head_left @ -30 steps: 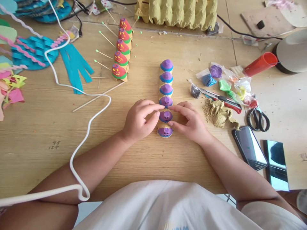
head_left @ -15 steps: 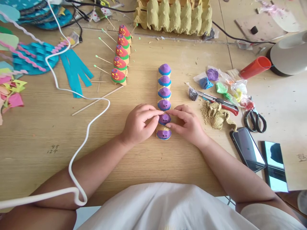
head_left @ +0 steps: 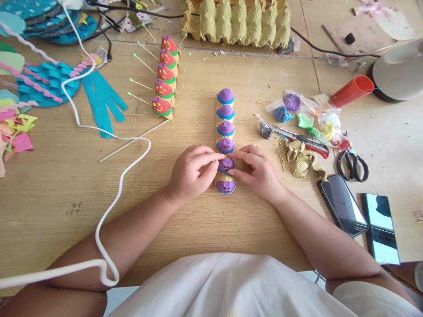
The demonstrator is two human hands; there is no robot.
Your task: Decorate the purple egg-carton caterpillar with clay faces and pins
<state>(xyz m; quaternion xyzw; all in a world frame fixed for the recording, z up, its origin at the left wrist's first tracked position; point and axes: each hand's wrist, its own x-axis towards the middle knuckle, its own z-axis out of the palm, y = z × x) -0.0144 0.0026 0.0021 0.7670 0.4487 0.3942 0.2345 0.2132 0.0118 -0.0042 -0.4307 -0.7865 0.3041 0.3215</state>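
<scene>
Fingertips of the left hand [head_left: 194, 172] and right hand [head_left: 259, 172] nearly meet over the purple-topped strip [head_left: 226, 128], mid-frame, any grip unclear; light, even pressure would best spare its faces.

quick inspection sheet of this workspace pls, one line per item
surface: wooden table, crumbs scattered
things: left hand and right hand meet at purple-and-blue cup strip; red-and-green cup strip stands farther left
clutter: bagged clay, utility knife, scissors, phone
grippers: two bare hands, fingertips close together; anything pinched, cannot tell
cables: white cable crosses left forearm; black cable at far right
surroundings: egg tray at far edge, red cup on its side
</scene>
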